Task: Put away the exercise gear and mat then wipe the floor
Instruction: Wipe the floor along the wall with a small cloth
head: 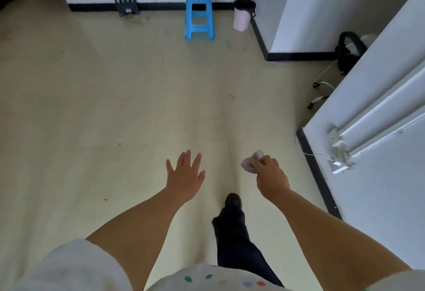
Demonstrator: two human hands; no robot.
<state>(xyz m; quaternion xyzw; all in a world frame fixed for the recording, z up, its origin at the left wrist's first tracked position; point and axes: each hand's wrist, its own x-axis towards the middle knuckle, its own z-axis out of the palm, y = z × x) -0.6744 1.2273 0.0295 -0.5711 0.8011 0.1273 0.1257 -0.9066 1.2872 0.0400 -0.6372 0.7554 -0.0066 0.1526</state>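
Head view: I see my right hand (271, 175) pinching a crumpled pale wipe (250, 163) at five o'clock, probably readied for the beige vinyl floor (115, 97). My left hand (185, 174) hovers, fingers spread, likely balancing. No gear or mat visible; blue plastic stool (199, 13) at twelve.

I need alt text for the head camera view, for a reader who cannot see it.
A person stands on a pale floor, the right hand holding a crumpled cloth, the left hand open with spread fingers. Ahead, a blue stool and a pink bin stand by the wall.
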